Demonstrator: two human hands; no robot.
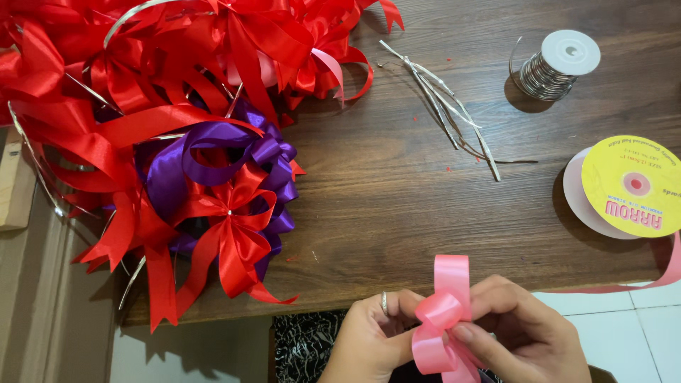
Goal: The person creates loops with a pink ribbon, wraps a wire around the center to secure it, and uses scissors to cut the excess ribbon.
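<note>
- pink ribbon bow [441,319], nearest, held just off the bench [397,184] edge: light, soft, slippery satin; best pinched at the gathered centre.
- left hand [372,337] and right hand [521,333]: fingers [464,333] closed on the loops.
- heap of red and purple bows [170,135], far left.
- yellow-faced ribbon reel [624,188], then wire spool [557,64], right.

This looks like a home craft corner. A dark wooden table [397,198] holds a heap of finished red and purple ribbon bows [163,135] at upper left, with a wire spool [557,65] and a ribbon reel [628,186] at right. White floor tiles [624,333] show at lower right.
</note>
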